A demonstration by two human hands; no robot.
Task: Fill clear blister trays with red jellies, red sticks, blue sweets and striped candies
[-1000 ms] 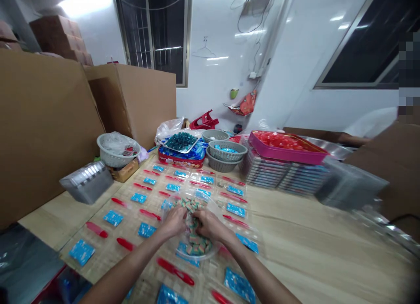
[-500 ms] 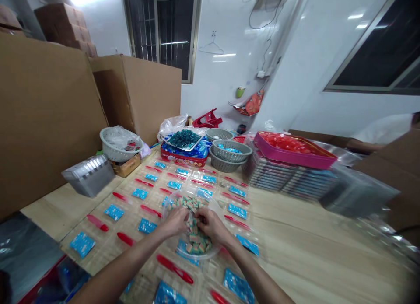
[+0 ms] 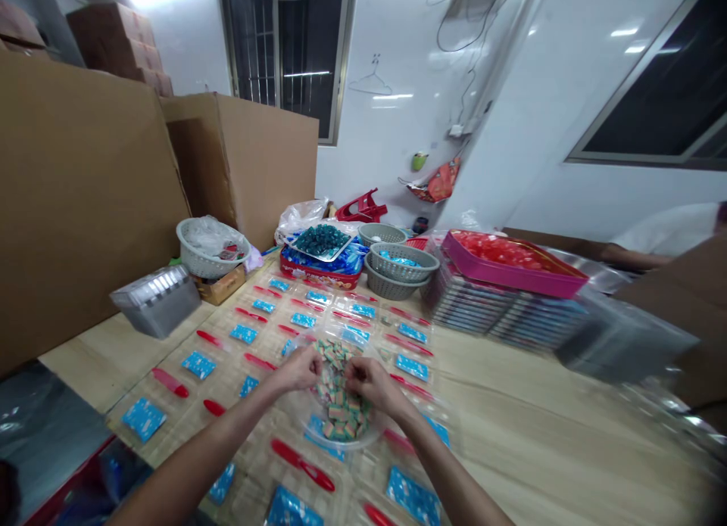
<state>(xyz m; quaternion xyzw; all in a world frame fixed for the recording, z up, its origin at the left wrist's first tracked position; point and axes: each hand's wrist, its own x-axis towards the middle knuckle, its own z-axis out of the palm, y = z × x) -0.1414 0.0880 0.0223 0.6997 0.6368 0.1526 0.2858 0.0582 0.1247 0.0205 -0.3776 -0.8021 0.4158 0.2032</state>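
Note:
A clear plastic bowl of striped green, pink and white candies rests on rows of clear trays that hold blue packets and red pieces. My left hand is at the bowl's left rim, fingers curled in a pinch over the candies. My right hand is over the bowl's right side, fingers bent down into the candies. What each pinch holds is too small to make out.
Tall cardboard boxes stand on the left. A white basket, grey baskets, a tray of dark green candies, a pink tray on stacked trays and a grey container ring the table. Another person's sleeve shows far right.
Both hands have shifted slightly up and away over the bowl; the left one now sits at the rim. The view has tilted a little.

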